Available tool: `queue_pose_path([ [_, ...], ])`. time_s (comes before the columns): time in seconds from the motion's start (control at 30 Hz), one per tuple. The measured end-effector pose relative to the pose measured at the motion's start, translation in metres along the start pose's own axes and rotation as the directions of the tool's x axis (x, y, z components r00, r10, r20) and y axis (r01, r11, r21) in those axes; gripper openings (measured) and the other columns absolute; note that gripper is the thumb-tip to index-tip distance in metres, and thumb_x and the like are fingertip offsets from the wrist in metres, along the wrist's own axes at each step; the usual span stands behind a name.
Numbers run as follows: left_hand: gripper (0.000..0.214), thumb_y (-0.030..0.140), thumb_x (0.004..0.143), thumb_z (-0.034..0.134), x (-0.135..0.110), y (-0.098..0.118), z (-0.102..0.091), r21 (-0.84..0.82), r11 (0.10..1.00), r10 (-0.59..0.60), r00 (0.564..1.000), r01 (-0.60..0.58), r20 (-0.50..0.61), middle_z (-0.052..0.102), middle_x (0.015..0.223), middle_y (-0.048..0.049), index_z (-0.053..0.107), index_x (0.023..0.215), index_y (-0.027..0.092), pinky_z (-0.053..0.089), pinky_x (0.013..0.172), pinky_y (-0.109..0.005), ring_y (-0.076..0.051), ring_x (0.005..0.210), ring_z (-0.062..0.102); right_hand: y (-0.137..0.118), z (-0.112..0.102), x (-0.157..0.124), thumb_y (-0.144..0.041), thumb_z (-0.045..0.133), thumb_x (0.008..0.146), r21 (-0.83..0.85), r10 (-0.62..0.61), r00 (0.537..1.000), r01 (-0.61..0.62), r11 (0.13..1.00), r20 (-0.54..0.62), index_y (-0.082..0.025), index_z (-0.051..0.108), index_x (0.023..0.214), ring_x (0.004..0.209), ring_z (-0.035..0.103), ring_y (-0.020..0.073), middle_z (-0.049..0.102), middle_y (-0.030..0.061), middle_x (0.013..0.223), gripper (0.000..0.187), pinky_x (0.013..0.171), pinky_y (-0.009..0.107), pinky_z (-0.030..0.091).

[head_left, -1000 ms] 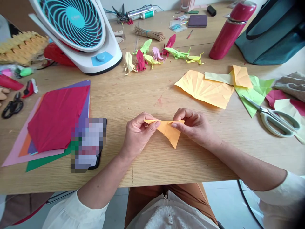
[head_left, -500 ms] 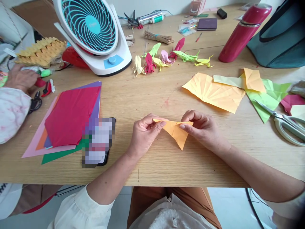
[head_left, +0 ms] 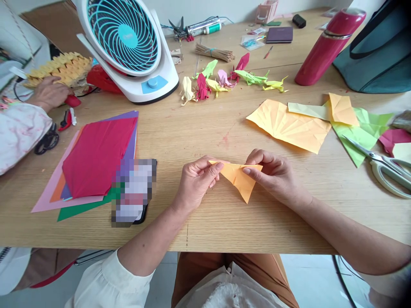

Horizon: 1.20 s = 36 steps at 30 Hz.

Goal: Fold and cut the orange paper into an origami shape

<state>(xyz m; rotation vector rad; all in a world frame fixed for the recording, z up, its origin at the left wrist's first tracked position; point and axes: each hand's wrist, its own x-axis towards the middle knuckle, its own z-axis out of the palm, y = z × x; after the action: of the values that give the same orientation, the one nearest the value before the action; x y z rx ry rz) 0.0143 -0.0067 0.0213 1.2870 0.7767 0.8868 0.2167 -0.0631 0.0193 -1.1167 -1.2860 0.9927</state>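
A folded orange paper triangle (head_left: 239,179) is held just above the wooden table (head_left: 205,222), its point hanging toward me. My left hand (head_left: 196,182) pinches its left corner between thumb and fingers. My right hand (head_left: 276,175) pinches the right corner the same way. Both hands are closed on the paper near the table's front edge.
A stack of coloured paper sheets (head_left: 93,158) and a phone (head_left: 135,192) lie left. A fan (head_left: 128,42) stands behind. Small origami figures (head_left: 224,79), creased orange paper (head_left: 290,125), scissors (head_left: 382,167), a red flask (head_left: 327,42), a teal bag (head_left: 382,51). Another person's hand (head_left: 48,92) rests far left.
The view has shifted so the table contents sit further right. Another person's hand and sleeve have come into view at the left. My hands still hold the orange paper the same way.
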Motion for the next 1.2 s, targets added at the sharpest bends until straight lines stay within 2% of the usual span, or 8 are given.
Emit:
queue_pose_path([
  [0.33, 0.019, 0.042, 0.089, 0.074, -0.001, -0.005, 0.001, 0.102, 0.993, 0.060, 0.998, -0.061, 0.013, 0.058, 0.070, 0.0007, 0.081, 0.089, 0.024, 0.031, 0.047, -0.022, -0.007, 0.057, 0.044, -0.001, -0.001, 0.001, -0.040, 0.075, 0.089, -0.093, 0.007, 1.000, -0.004, 0.996, 0.023, -0.021, 0.069, 0.079, 0.072, 0.056, 0.0139, 0.063, 0.0001, 0.078, 0.022, 0.066, 0.028, 0.043],
  [0.57, 0.017, 0.040, 0.089, 0.073, 0.000, 0.000, 0.002, 0.201, 0.972, 0.123, 0.992, -0.123, 0.013, 0.066, 0.076, -0.0013, 0.079, 0.089, 0.023, 0.038, 0.050, -0.022, -0.011, 0.064, 0.055, -0.003, -0.004, 0.000, -0.036, 0.074, 0.091, -0.217, -0.104, 0.993, 0.113, 0.970, 0.050, -0.021, 0.067, 0.080, 0.070, 0.056, 0.0136, 0.062, -0.0001, 0.077, 0.020, 0.065, 0.029, 0.043],
  [0.63, 0.015, 0.037, 0.090, 0.073, -0.001, 0.005, 0.001, 0.309, 0.928, 0.212, 0.977, -0.209, 0.026, 0.070, 0.085, -0.0036, 0.078, 0.092, 0.023, 0.046, 0.058, -0.024, -0.014, 0.077, 0.062, -0.005, -0.004, -0.001, -0.034, 0.075, 0.090, -0.276, -0.152, 0.986, 0.166, 0.947, 0.072, -0.021, 0.067, 0.080, 0.068, 0.055, 0.0135, 0.062, -0.0001, 0.077, 0.019, 0.064, 0.029, 0.043],
  [0.73, 0.009, 0.030, 0.092, 0.071, -0.002, 0.013, 0.000, 0.498, 0.779, 0.374, 0.920, -0.381, 0.118, 0.072, 0.089, -0.0041, 0.079, 0.092, 0.023, 0.051, 0.075, -0.029, -0.017, 0.086, 0.065, -0.008, -0.003, -0.002, -0.028, 0.075, 0.090, -0.312, -0.183, 0.977, 0.207, 0.927, 0.106, -0.021, 0.067, 0.080, 0.068, 0.056, 0.0130, 0.062, -0.0002, 0.077, 0.014, 0.063, 0.029, 0.043],
  [0.8, 0.009, 0.027, 0.092, 0.071, -0.002, 0.016, -0.001, 0.562, 0.705, 0.406, 0.896, -0.433, 0.181, 0.071, 0.082, -0.0029, 0.079, 0.089, 0.023, 0.050, 0.076, -0.030, -0.016, 0.080, 0.064, -0.010, -0.001, -0.002, -0.024, 0.074, 0.090, -0.306, -0.178, 0.977, 0.205, 0.930, 0.113, -0.021, 0.068, 0.080, 0.068, 0.056, 0.0122, 0.062, -0.0005, 0.078, 0.012, 0.063, 0.028, 0.042],
  [0.87, 0.009, 0.026, 0.092, 0.071, -0.002, 0.017, -0.002, 0.583, 0.680, 0.403, 0.891, -0.444, 0.208, 0.069, 0.079, -0.0019, 0.077, 0.087, 0.022, 0.049, 0.073, -0.029, -0.015, 0.076, 0.063, -0.011, -0.001, -0.001, -0.022, 0.074, 0.089, -0.293, -0.168, 0.980, 0.193, 0.937, 0.109, -0.020, 0.068, 0.079, 0.068, 0.056, 0.0112, 0.062, -0.0009, 0.078, 0.011, 0.063, 0.028, 0.042],
  [0.97, 0.009, 0.022, 0.093, 0.069, -0.002, 0.016, -0.001, 0.582, 0.681, 0.410, 0.890, -0.444, 0.198, 0.069, 0.080, -0.0010, 0.074, 0.086, 0.021, 0.048, 0.072, -0.028, -0.014, 0.076, 0.063, -0.011, -0.001, 0.000, -0.026, 0.075, 0.089, -0.256, -0.134, 0.986, 0.156, 0.954, 0.102, -0.020, 0.069, 0.080, 0.069, 0.056, 0.0112, 0.062, -0.0009, 0.079, 0.013, 0.065, 0.028, 0.042],
  [1.2, 0.010, 0.018, 0.093, 0.066, -0.003, 0.013, -0.001, 0.564, 0.707, 0.438, 0.891, -0.426, 0.124, 0.066, 0.082, -0.0005, 0.069, 0.085, 0.021, 0.047, 0.074, -0.028, -0.014, 0.079, 0.061, -0.009, -0.005, 0.002, -0.048, 0.081, 0.082, -0.075, -0.017, 0.999, 0.020, 0.997, 0.042, -0.021, 0.064, 0.078, 0.068, 0.052, 0.0128, 0.059, -0.0013, 0.076, 0.032, 0.061, 0.029, 0.041],
])
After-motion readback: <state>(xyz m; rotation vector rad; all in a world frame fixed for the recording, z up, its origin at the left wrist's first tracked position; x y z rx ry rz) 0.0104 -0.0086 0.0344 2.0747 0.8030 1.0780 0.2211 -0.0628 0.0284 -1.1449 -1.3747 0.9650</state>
